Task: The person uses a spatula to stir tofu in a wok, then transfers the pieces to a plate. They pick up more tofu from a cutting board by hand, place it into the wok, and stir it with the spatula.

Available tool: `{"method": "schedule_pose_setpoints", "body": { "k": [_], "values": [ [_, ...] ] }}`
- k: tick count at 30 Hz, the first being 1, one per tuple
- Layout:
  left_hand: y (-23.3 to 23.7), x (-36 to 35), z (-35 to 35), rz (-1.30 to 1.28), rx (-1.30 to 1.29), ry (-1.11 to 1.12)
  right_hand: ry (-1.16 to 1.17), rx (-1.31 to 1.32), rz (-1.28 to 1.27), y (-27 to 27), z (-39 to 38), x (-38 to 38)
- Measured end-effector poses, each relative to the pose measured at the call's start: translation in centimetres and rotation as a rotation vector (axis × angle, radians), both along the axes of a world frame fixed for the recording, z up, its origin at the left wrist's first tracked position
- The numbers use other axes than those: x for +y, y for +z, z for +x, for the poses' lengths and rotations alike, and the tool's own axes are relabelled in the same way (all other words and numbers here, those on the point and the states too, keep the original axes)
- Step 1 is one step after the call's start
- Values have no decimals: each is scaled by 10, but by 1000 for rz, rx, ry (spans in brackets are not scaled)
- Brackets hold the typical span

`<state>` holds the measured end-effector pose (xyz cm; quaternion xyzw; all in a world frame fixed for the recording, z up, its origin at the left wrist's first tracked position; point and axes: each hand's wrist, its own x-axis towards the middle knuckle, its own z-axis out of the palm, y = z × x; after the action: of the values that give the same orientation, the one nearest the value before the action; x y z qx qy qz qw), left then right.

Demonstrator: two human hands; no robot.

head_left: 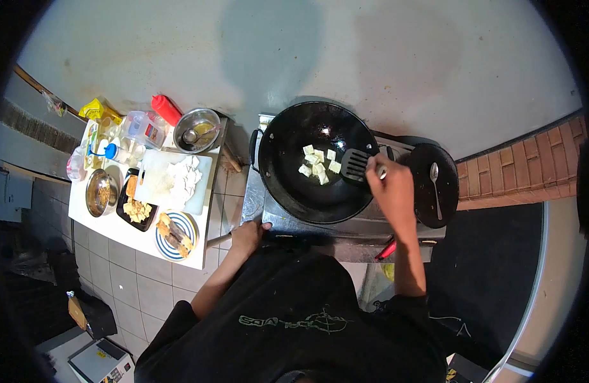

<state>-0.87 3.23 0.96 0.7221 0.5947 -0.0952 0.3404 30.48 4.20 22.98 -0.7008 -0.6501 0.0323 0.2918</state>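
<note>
A large black wok [294, 195] sits on the steel stove [259, 214]. Several pale cubes [318, 167] lie in its middle. My right hand [384, 179] is closed round the handle of a black slotted spatula [355, 165], whose blade is over the wok's right side, just right of the cubes. At the stove's front left edge, my left hand [250, 236] has its fingers bent, with the thumb pointing toward the stove; what it holds, if anything, I cannot make out.
Right of the wok, a spoon [436, 191] rests on a dark round pan [422, 204]. The white side table [131, 235] at left bears a cutting board [198, 199], a steel bowl [207, 115], a striped plate [191, 225], a black tray [144, 225] and a red bottle [166, 110].
</note>
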Motion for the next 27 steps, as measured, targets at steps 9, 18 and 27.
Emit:
{"method": "schedule_pose_setpoints", "body": {
  "k": [9,18,27],
  "values": [
    [-1,-1,0,52,-6,-12,-27,0,-66,4,21,18],
    [8,3,1,8,41,-27,119,722,-130,-72,28,34],
    [4,0,0,29,-55,21,316,361,29,-26,-29,-5]
  ]
}}
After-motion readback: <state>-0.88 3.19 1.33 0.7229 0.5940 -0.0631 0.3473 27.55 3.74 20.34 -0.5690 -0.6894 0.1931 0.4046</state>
